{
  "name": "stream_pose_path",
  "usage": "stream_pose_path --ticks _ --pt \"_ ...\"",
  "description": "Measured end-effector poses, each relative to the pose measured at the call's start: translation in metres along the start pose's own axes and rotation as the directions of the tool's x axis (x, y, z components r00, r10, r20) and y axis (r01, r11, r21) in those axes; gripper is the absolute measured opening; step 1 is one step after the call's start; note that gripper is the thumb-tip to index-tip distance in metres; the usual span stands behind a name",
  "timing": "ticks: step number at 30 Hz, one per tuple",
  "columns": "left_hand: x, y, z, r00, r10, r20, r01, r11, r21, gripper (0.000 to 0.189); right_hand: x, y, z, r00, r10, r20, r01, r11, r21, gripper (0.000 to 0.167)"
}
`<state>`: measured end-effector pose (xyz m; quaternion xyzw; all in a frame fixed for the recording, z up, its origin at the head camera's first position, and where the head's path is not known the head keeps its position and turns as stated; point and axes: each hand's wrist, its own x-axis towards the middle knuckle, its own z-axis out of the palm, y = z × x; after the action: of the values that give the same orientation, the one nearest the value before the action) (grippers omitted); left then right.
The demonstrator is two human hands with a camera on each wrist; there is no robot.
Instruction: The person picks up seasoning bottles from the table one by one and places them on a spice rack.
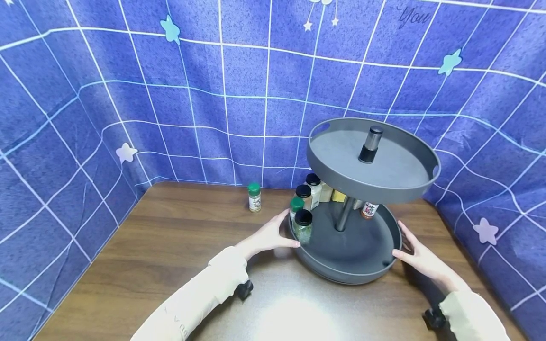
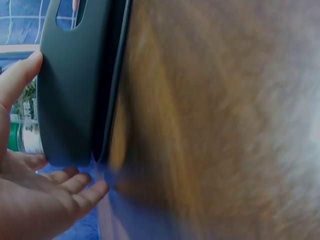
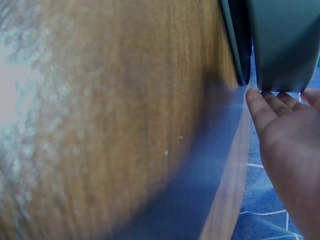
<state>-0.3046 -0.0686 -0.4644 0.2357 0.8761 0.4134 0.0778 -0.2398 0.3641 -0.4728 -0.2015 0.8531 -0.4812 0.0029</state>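
Note:
A grey two-tier turntable rack stands on the table; its lower tray (image 1: 341, 265) is between both hands. My left hand (image 1: 273, 236) spreads thumb and fingers along the tray's left side. In the left wrist view, the thumb tip (image 2: 35, 59) touches the tray wall (image 2: 70, 95) and the other fingers extend beside it. My right hand (image 1: 420, 258) is at the tray's right side, thumb toward the front; in the right wrist view its fairly straight fingertips (image 3: 253, 95) meet the wall (image 3: 285, 45). Spice jars, including a black-lidded herb jar (image 1: 303, 228), sit in the lower tray by the left hand.
The upper tray (image 1: 341, 142) overhangs the lower one around a central post (image 1: 344, 215). A green-capped spice jar (image 1: 254, 199) stands on the wooden table (image 1: 170, 237) to the left. A red-and-white labelled jar (image 1: 369, 210) is at the tray's back right. Blue curtain (image 1: 239, 113) hangs behind.

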Motion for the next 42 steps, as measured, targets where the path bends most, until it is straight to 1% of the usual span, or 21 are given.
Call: stream_pose_path --ticks 1,5,8,11,13,17,20,27,31,33,38,42 --pt "0.001 -0.001 -0.001 1.0 0.002 0.008 -0.002 1.0 -0.005 0.107 0.0 0.0 0.0 1.0 0.008 0.001 -0.008 1.0 -0.004 0.078" --pt "0.006 -0.007 -0.005 0.999 0.006 0.039 -0.003 0.997 -0.077 0.106 -0.001 0.0 -0.001 0.999 0.033 0.012 -0.033 0.999 0.001 0.075" --pt "0.009 -0.008 -0.009 0.998 0.004 0.061 0.003 0.992 -0.126 0.106 0.0 0.001 0.0 0.999 0.031 0.02 -0.032 0.999 0.018 0.074" --pt "0.012 -0.01 -0.011 0.997 0.015 0.08 -0.003 0.988 -0.157 0.105 0.0 0.003 0.0 0.999 0.034 0.024 -0.035 0.999 0.037 0.073" --pt "0.013 -0.012 -0.011 0.996 0.031 0.088 -0.014 0.982 -0.187 0.104 0.0 0.003 0.0 0.999 0.039 0.026 -0.04 0.998 0.045 0.072" --pt "0.014 -0.016 -0.01 0.993 0.07 0.095 -0.043 0.963 -0.267 0.1 0.0 0.001 0.0 0.998 0.05 0.028 -0.051 0.997 0.053 0.071" --pt "0.012 -0.016 -0.008 0.993 0.075 0.092 -0.044 0.953 -0.299 0.098 0.0 0.0 0.0 0.998 0.058 0.03 -0.059 0.997 0.049 0.071" --pt "-0.002 -0.012 -0.004 0.996 0.063 0.068 -0.039 0.951 -0.307 0.097 0.0 -0.002 0.0 0.997 0.069 0.028 -0.07 0.997 0.028 0.071" --pt "-0.012 -0.007 -0.001 0.996 0.046 0.073 -0.023 0.955 -0.296 0.098 0.0 -0.003 0.0 0.997 0.079 0.023 -0.08 0.997 0.025 0.071" --pt "-0.016 -0.003 0.0 0.997 0.031 0.071 -0.01 0.959 -0.285 0.098 0.0 -0.003 0.001 0.996 0.087 0.022 -0.087 0.996 0.026 0.072" --pt "-0.025 0.007 0.004 0.999 -0.013 0.035 0.021 0.968 -0.25 0.1 0.0 -0.003 0.001 0.994 0.102 0.027 -0.103 0.994 0.038 0.072" --pt "-0.031 0.011 0.009 0.999 -0.05 0.009 0.051 0.972 -0.228 0.102 0.001 -0.004 0.0 0.994 0.108 0.03 -0.109 0.993 0.043 0.072"
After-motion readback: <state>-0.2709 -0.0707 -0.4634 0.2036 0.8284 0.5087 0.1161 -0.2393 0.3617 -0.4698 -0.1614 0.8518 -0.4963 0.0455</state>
